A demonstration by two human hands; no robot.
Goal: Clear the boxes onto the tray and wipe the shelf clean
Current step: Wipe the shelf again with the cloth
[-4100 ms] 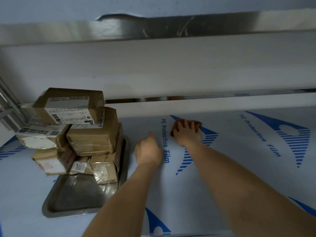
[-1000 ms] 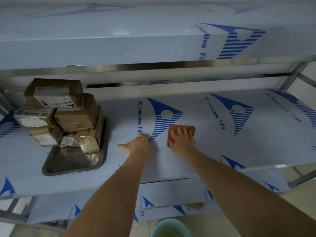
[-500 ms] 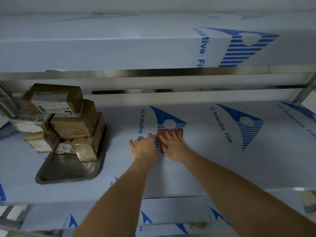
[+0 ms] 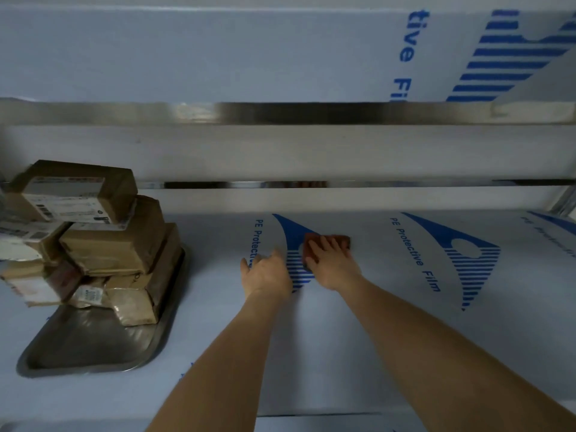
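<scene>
Both bare hands reach forward over the shelf point(image 4: 358, 347), whose surface is covered in pale film printed with blue logos and the words "PE Protective Film". Flat on a reddish-brown cloth point(image 4: 327, 243), the right hand point(image 4: 332, 265) presses it against the film with straight, spread fingers; the cloth shows beyond the fingertips and at the hand's left edge, lying over one of the blue striped logos. Just to its left, the left hand point(image 4: 268, 274) rests palm down on the shelf, fingers relaxed and holding nothing, close beside the right hand but not on the cloth. Well to the left of both hands, a metal tray point(image 4: 90, 347) sits on the same shelf, its near half bare. Brown cardboard boxes point(image 4: 115, 244) are piled on its far half, several deep, most wrapped in tape and bearing white shipping labels; the topmost one sits tilted, and some on the left side overhang the tray's edge. Behind the hands runs a steel rail point(image 4: 311, 184) along the back of the shelf, and above it the upper shelf point(image 4: 218, 57) carries the same blue-printed film.
</scene>
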